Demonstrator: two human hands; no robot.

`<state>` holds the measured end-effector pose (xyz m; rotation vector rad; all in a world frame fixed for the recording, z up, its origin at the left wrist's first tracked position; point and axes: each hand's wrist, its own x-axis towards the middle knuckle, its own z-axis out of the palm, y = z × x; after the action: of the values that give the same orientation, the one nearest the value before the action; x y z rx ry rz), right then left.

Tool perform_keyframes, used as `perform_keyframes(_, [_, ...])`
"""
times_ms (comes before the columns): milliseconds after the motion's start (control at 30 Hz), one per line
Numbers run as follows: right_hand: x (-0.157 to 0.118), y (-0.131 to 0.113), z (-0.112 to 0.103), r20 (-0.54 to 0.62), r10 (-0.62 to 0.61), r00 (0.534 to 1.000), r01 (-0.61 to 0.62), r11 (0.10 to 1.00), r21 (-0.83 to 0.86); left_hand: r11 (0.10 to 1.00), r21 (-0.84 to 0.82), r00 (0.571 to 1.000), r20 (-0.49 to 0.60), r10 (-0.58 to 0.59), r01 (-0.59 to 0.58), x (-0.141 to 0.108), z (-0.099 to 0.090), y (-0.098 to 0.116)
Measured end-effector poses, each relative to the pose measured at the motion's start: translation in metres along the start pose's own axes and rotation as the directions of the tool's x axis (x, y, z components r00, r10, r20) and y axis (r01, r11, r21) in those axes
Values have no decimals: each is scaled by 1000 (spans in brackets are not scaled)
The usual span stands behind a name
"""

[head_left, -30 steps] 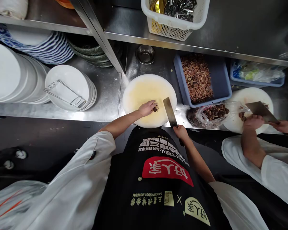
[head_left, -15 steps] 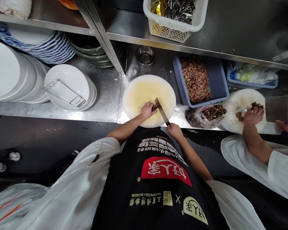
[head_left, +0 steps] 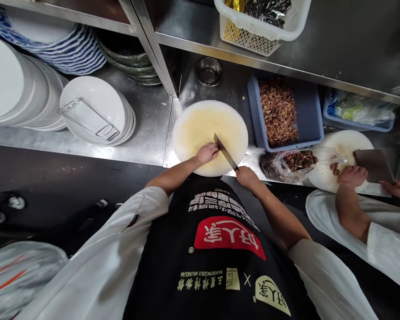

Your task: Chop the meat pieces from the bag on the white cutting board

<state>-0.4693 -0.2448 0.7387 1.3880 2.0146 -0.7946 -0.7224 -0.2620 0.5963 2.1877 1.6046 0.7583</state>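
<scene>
On the round white cutting board (head_left: pixel 200 116), yellowed in its middle, my left hand (head_left: pixel 208 153) is closed with curled fingers over a small dark brown piece. Most of that piece is hidden under the fingertips. Gripped by its handle in my right hand (head_left: pixel 248 177), a cleaver (head_left: pixel 227 153) lies slanted over the board. Its blade edge is thin from this angle, and its far end is right beside my left fingers.
A blue-grey tub (head_left: pixel 288 144) of chopped brown bits stands right of the board, with a plastic bag (head_left: pixel 300 162) of brown pieces before it. A co-worker's hand (head_left: pixel 353 175) and cleaver (head_left: pixel 375 164) are at another board. Stacked plates (head_left: pixel 96 84) stand left; a metal shelf (head_left: pixel 200 49) overhangs.
The cleaver has tilted so less of its blade faces me. My left fingers now cover more of the dark piece. The co-worker's cleaver has come down over their board, and the view has shifted slightly.
</scene>
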Motion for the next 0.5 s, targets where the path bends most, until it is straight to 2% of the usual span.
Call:
perform_keyframes(133, [45, -33, -7, -16, 19, 1000, -18, 996, 83, 1000, -1, 1000, -1, -24, 24, -2, 2, -1])
perform_keyframes(233, [56, -39, -7, -44, -15, 999, 19, 994, 107, 998, -22, 998, -39, -53, 52, -6, 3, -1])
perform_keyframes(367, [27, -6, 9, -12, -26, 1000, 27, 998, 50, 996, -79, 994, -95, -55, 48, -15, 2, -4])
perform_keyframes(500, [-13, 28, 22, 0, -4, 1000, 4, 1000, -7, 999, -43, 998, -59, 29, -31, -17, 2, -9])
